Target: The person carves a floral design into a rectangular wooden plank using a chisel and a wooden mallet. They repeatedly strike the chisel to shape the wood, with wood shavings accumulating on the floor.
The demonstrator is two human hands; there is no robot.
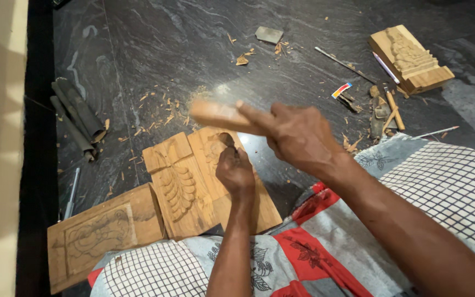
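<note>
My right hand (298, 137) grips a wooden mallet (218, 115), blurred, raised above the carved wooden panel (185, 187) that lies on the dark floor in front of my lap. My left hand (235, 171) rests on the panel and is closed around a chisel whose tip (225, 139) meets the wood near a leaf-like relief. The chisel's shaft is mostly hidden in my fist.
A second carved board (92, 236) lies at the lower left, a third carved block (410, 58) at the upper right. Several chisels and tools (383, 110) lie on the right; a rolled dark bundle (78, 118) on the left. Wood chips are scattered on the stone floor (182, 44).
</note>
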